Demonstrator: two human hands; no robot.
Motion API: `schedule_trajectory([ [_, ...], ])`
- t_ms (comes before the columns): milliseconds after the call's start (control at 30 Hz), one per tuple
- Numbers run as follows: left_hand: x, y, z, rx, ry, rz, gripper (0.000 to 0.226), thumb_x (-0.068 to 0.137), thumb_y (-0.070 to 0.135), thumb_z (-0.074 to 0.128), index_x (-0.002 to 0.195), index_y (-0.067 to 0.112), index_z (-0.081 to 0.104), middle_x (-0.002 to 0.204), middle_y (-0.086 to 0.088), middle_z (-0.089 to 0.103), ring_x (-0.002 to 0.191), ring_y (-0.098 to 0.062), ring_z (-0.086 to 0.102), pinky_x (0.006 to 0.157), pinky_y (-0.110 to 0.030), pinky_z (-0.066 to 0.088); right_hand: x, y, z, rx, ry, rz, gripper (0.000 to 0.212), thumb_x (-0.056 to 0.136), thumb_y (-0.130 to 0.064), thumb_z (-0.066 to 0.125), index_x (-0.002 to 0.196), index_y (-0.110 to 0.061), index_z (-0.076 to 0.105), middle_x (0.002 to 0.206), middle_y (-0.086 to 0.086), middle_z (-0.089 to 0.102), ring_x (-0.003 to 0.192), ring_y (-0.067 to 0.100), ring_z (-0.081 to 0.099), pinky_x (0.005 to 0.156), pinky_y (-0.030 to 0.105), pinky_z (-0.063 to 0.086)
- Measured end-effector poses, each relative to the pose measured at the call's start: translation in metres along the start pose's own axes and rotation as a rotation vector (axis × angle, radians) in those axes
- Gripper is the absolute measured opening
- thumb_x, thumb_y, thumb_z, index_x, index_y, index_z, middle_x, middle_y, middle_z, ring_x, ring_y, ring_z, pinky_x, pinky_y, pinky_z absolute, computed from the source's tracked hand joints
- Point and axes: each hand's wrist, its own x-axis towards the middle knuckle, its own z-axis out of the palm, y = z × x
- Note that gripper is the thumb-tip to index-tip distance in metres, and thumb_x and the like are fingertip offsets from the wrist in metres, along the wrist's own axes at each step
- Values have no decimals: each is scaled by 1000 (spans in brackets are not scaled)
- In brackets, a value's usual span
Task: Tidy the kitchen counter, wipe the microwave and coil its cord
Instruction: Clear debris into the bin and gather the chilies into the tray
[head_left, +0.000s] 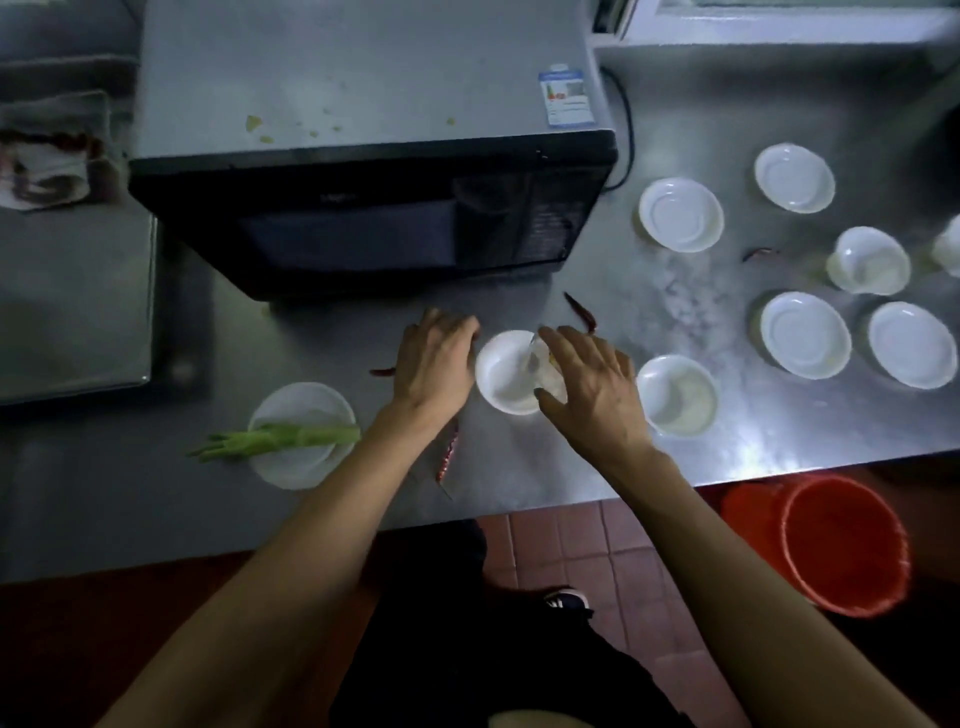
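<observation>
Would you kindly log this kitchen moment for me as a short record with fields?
surface: steel counter
appliance: black microwave, crumbs on top, door closed
left hand: open, beside the white bowl
right hand: over that bowl's right rim; grip unclear
other dishes: white bowls and plates at right
scraps: dried chillies, green stalks on a plate
floor: red bucket

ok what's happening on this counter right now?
A person is clearing dishes in front of the microwave. Both hands flank a white bowl: the left hand beside its left rim, the right hand over its right edge, apparently holding something small and clear. More white dishes and red chilies are scattered across the counter. Crumbs sit on the microwave's top.
</observation>
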Motion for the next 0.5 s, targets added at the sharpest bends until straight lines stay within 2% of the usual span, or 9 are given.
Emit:
schedule_trajectory([
  [167, -22, 80, 8, 39, -19, 164, 11, 84, 11, 68, 94, 14, 68, 97, -4, 71, 91, -26, 59, 74, -40, 52, -60, 57, -22, -28, 31, 76, 69, 77, -25, 77, 141, -15, 51, 136, 11, 57, 119, 37, 55, 96, 54, 43],
  [233, -32, 112, 10, 29, -28, 220, 5, 83, 12, 67, 87, 14, 68, 91, -5, 70, 91, -26, 61, 75, -42, 52, -88, 80, -33, -41, 38, 100, 70, 77, -25, 77, 141, -15, 50, 136, 12, 58, 118, 38, 56, 95, 54, 44],
  [400, -61, 191, 24, 37, -65, 325, 5, 88, 16, 63, 84, 15, 66, 82, -3, 67, 82, -28, 58, 65, -42, 49, -164, 135, -59, -37, 98, 196, 69, 74, -23, 78, 137, -16, 51, 131, 10, 59, 112, 37, 58, 89, 50, 46],
  [500, -73, 239, 40, -1, -55, 411, 6, 87, 16, 62, 81, 16, 64, 79, -4, 66, 81, -30, 57, 65, -44, 51, -208, 165, -74, -37, 127, 288, 57, 82, -29, 64, 137, -19, 50, 130, 5, 58, 114, 33, 58, 91, 50, 46],
])
